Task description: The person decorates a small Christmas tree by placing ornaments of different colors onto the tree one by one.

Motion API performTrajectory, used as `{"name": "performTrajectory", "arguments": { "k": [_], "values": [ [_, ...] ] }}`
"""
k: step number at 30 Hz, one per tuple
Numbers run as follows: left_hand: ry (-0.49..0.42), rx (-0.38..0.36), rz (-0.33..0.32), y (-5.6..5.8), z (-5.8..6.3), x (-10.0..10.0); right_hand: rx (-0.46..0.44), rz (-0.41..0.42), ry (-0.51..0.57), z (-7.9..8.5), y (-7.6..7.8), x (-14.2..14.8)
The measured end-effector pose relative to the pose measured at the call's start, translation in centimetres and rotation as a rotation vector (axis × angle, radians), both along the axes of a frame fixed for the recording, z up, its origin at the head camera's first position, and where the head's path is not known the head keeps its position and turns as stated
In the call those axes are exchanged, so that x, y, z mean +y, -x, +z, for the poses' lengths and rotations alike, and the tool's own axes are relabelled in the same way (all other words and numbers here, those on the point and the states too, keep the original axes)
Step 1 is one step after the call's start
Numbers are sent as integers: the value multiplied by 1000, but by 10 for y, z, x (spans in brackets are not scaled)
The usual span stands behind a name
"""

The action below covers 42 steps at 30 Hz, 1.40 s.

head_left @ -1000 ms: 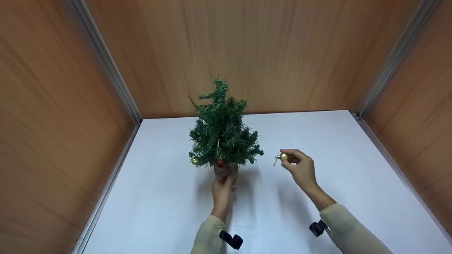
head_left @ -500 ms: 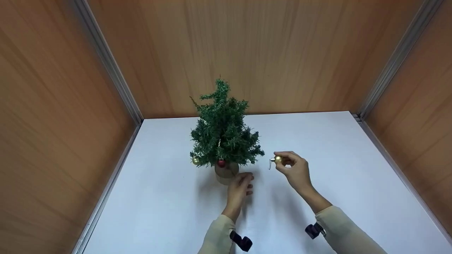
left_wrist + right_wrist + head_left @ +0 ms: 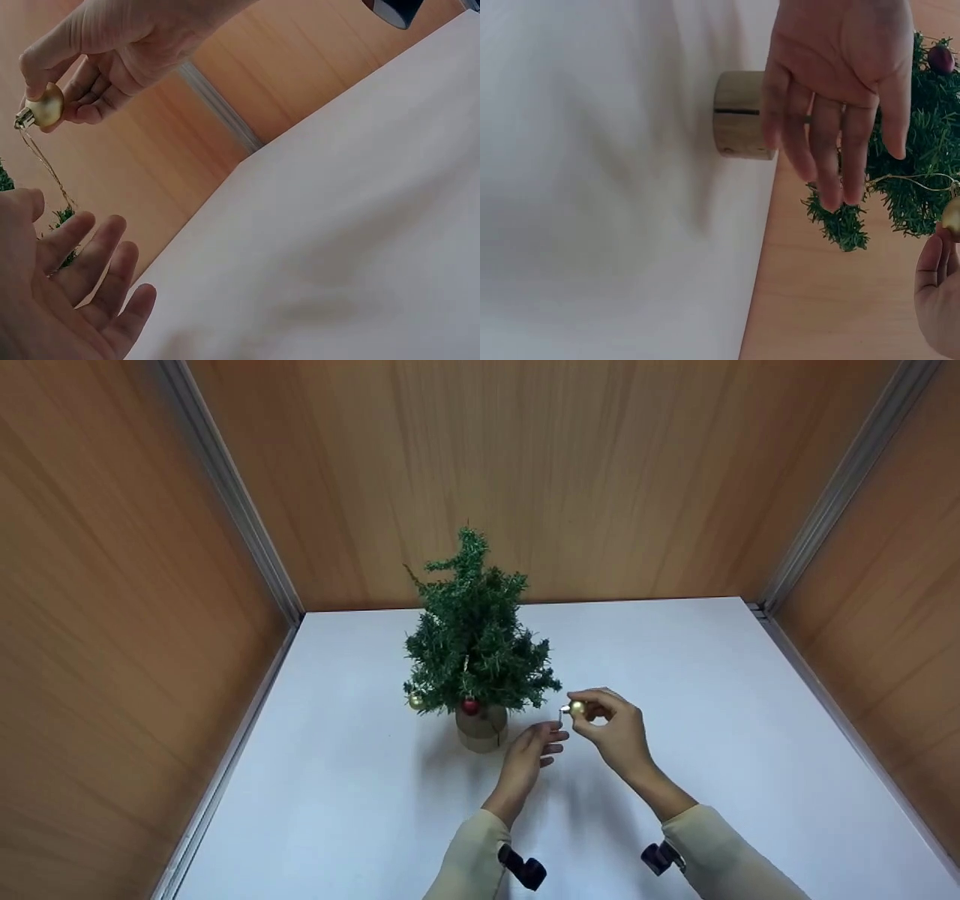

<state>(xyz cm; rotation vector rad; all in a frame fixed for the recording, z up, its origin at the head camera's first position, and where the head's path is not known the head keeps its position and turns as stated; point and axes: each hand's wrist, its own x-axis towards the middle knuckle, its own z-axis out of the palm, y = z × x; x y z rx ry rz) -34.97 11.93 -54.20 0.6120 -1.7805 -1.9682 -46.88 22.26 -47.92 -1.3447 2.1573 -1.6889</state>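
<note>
Between thumb and fingertips my right hand pinches a gold bauble. A thin gold loop of string hangs from the bauble's cap, and its lower end reaches the fingers of my left hand. That left hand is held palm up with its fingers spread and loosely bent; whether it touches the string I cannot tell. Just beyond both hands stands a small green Christmas tree on a round wooden base. A red bauble and another gold bauble hang from its lower branches.
The tree stands on a white table. A wood-panelled wall rises behind the table, with more panels at the left and right. Metal strips run along the corners.
My left hand has let go of the tree's base and moved right, with its fingers opening beneath the string. My right hand has brought the gold bauble left and slightly down towards it.
</note>
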Motion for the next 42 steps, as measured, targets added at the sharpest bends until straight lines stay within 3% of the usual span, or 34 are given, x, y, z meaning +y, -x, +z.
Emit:
{"name": "performTrajectory", "arguments": {
  "k": [6,13,16,21,28,37,42],
  "values": [
    [-31,5,33,-2,3,-3,-11,-14,-29,1,-7,-1],
    [-14,-2,89,-2,7,-5,9,-9,-25,30,-27,7],
    [-21,3,101,-2,8,-4,8,-8,-28,31,-28,7],
    [-53,16,89,-2,10,-4,8,-3,-18,29,-26,7],
    [-97,31,35,-4,13,-5,-1,9,2,-3,1,3],
    [-112,86,56,-7,16,-7,-34,-40,-21,-2,0,3],
    [-156,85,50,-6,16,-6,-21,-46,-24,14,-12,6]
  ]
}}
